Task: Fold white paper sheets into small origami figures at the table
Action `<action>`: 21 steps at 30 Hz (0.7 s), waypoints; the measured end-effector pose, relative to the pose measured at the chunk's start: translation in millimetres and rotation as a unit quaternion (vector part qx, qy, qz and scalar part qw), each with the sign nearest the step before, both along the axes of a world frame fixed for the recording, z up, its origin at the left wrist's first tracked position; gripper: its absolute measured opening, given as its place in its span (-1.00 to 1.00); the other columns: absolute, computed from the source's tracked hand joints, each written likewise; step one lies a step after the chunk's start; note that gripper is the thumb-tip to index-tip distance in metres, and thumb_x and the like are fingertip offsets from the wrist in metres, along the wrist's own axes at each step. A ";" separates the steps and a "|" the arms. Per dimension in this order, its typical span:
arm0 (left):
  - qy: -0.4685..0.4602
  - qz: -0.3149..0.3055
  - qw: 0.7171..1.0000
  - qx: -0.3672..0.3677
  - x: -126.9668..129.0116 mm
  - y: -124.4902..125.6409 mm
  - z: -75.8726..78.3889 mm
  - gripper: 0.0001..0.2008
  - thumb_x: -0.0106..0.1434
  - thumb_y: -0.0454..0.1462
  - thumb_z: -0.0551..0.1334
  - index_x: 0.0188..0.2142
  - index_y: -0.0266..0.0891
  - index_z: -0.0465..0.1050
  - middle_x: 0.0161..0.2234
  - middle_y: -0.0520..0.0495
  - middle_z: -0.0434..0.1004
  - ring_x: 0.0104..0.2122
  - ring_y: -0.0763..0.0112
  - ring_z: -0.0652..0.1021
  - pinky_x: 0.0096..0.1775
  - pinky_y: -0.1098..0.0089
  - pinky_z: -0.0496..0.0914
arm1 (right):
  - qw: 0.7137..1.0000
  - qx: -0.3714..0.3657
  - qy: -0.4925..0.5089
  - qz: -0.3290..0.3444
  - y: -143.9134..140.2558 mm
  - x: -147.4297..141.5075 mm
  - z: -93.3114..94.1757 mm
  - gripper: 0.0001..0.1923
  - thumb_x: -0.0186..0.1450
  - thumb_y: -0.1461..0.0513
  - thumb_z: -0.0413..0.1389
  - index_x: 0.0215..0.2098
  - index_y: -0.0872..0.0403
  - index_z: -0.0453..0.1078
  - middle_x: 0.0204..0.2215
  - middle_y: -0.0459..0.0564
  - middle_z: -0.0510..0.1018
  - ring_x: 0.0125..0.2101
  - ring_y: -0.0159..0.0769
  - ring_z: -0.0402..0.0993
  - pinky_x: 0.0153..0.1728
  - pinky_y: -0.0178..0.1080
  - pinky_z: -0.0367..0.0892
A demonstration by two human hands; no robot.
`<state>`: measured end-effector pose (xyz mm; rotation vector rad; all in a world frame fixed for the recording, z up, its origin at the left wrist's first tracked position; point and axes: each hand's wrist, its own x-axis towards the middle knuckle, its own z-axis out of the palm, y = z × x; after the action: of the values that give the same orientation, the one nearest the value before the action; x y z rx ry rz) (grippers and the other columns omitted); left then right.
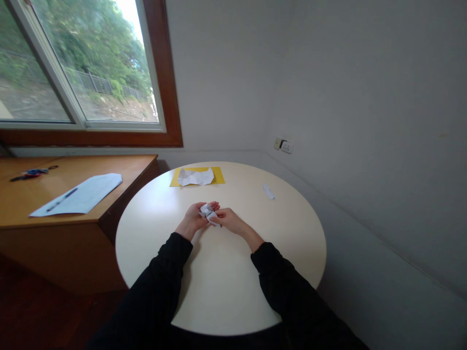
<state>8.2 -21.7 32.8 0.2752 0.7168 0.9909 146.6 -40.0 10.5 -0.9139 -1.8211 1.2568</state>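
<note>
both hands' fingers pinch the folded paper held between them above the table.

I count two hands on one round table, three crumpled or folded white papers, one yellow sheet, one pen, one scissors.
</note>
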 end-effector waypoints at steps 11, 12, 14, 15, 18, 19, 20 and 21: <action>-0.015 0.009 1.000 0.019 -1.8 -0.1 -0.8 -0.74 0.08 -0.46 0.00 -0.27 -0.46 0.39 -0.50 -0.20 0.50 -0.47 0.29 0.54 -0.35 0.34 0.42 | 1.000 -0.001 -0.012 0.000 -1.6 0.5 1.5 -0.57 0.04 -0.05 0.12 -0.60 0.18 0.34 -0.63 -0.11 0.34 -0.59 -0.48 0.15 -0.52 -0.34 0.06; -0.014 0.013 0.999 0.031 -2.1 -0.1 -1.1 -0.76 0.10 -0.44 0.00 -0.28 -0.46 0.39 -0.51 -0.19 0.49 -0.48 0.31 0.53 -0.37 0.35 0.41 | 1.000 0.000 -0.012 0.001 -1.8 0.5 1.6 -0.57 0.04 -0.05 0.12 -0.59 0.18 0.34 -0.63 -0.10 0.35 -0.58 -0.48 0.17 -0.51 -0.34 0.07; -0.009 0.020 0.998 0.055 -2.8 0.2 -2.0 -0.78 0.14 -0.41 0.01 -0.30 -0.43 0.39 -0.52 -0.18 0.48 -0.50 0.33 0.52 -0.38 0.35 0.41 | 1.000 0.002 -0.010 0.001 -2.3 0.1 2.1 -0.57 0.05 -0.06 0.11 -0.59 0.18 0.35 -0.62 -0.09 0.38 -0.57 -0.46 0.19 -0.50 -0.34 0.09; -0.007 0.021 0.998 0.065 -3.1 0.5 -2.5 -0.78 0.15 -0.39 0.01 -0.30 -0.42 0.39 -0.52 -0.17 0.48 -0.50 0.33 0.52 -0.38 0.34 0.41 | 1.000 0.001 -0.009 -0.003 -2.6 -0.1 2.5 -0.57 0.05 -0.06 0.11 -0.59 0.18 0.35 -0.61 -0.08 0.39 -0.57 -0.46 0.21 -0.49 -0.33 0.10; -0.002 0.024 0.996 0.084 -3.5 1.3 -3.7 -0.79 0.16 -0.35 0.03 -0.27 -0.39 0.38 -0.49 -0.16 0.49 -0.48 0.31 0.52 -0.34 0.30 0.42 | 1.000 -0.007 -0.009 -0.019 -3.3 -0.7 3.1 -0.56 0.03 -0.06 0.12 -0.60 0.18 0.35 -0.59 -0.05 0.42 -0.56 -0.43 0.24 -0.48 -0.32 0.12; -0.002 0.026 0.996 0.091 -3.6 1.4 -3.9 -0.79 0.16 -0.35 0.04 -0.26 -0.38 0.38 -0.48 -0.16 0.49 -0.47 0.31 0.52 -0.33 0.29 0.42 | 1.000 -0.011 -0.010 -0.023 -3.3 -0.8 3.1 -0.56 0.02 -0.07 0.12 -0.60 0.18 0.35 -0.59 -0.04 0.43 -0.55 -0.43 0.26 -0.47 -0.32 0.13; -0.003 0.027 0.995 0.098 -3.7 1.4 -3.9 -0.79 0.16 -0.34 0.04 -0.26 -0.38 0.39 -0.47 -0.16 0.50 -0.47 0.31 0.52 -0.32 0.28 0.42 | 1.000 -0.014 -0.011 -0.026 -3.2 -0.8 2.9 -0.56 0.02 -0.07 0.13 -0.60 0.18 0.35 -0.58 -0.04 0.44 -0.54 -0.42 0.27 -0.47 -0.32 0.14; -0.003 0.028 0.994 0.104 -3.9 1.2 -3.7 -0.79 0.16 -0.33 0.05 -0.27 -0.38 0.39 -0.47 -0.17 0.50 -0.47 0.31 0.52 -0.30 0.27 0.42 | 0.999 -0.015 -0.012 -0.027 -3.0 -0.8 2.6 -0.56 0.02 -0.06 0.13 -0.60 0.18 0.35 -0.58 -0.03 0.44 -0.54 -0.41 0.28 -0.46 -0.32 0.14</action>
<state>4.4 -20.5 29.1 0.4358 0.6187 1.1208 145.8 -42.9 13.1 -0.9930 -1.7876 1.2476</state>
